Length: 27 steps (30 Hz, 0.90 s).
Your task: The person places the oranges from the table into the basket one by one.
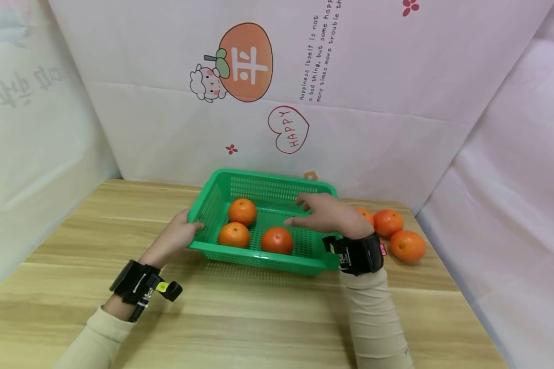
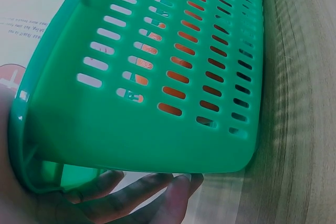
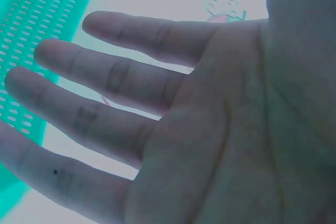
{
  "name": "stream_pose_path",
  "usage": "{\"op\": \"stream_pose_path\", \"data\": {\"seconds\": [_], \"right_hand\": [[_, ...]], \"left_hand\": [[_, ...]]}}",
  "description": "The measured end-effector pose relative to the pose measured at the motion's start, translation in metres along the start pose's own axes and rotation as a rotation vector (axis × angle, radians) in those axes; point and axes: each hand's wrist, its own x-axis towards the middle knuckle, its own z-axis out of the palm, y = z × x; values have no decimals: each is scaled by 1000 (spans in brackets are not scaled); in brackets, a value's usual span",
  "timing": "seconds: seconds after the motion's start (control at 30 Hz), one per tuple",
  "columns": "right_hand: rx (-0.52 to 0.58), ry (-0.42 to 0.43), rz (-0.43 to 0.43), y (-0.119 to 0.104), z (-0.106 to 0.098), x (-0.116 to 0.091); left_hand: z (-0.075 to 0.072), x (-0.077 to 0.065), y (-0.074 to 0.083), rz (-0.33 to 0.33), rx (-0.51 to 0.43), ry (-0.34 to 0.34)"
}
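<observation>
looked about half done: three fruits (image 1: 242, 211) sat in the basket (image 1: 258, 260) near the desk's (image 1: 240, 318) back edge; three loose fruits (image 1: 407, 246) by the right edge were left to go. left hand (image 1: 179, 236) gripped the basket's left rim; right hand (image 1: 325, 212), fingers spread wide, was above its right end. right wrist view showed that hand empty; head view hid the palm side.

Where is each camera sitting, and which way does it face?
Head: worn on the head, facing forward and down at the green basket holding three fruits; left hand, right hand and sleeved forearms show.
Left wrist: worn there, facing the basket's slotted outside; left fingers show below.
Right wrist: worn there, facing the open palm and right fingers, basket at left.
Shared: head and left wrist both show the left hand at the basket.
</observation>
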Motion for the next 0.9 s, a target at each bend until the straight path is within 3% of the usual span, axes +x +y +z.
{"op": "stream_pose_path", "data": {"seconds": [0.2, 0.43, 0.63, 0.9], "right_hand": [[51, 25, 35, 5, -11, -24], [24, 65, -6, 17, -13, -52], [24, 133, -21, 43, -13, -73], [-98, 177, -12, 81, -17, -87]], "left_hand": [[1, 0, 0, -10, 6, 4], [6, -1, -5, -23, 20, -2], [6, 0, -5, -11, 19, 7], [1, 1, 0, -14, 54, 32]]}}
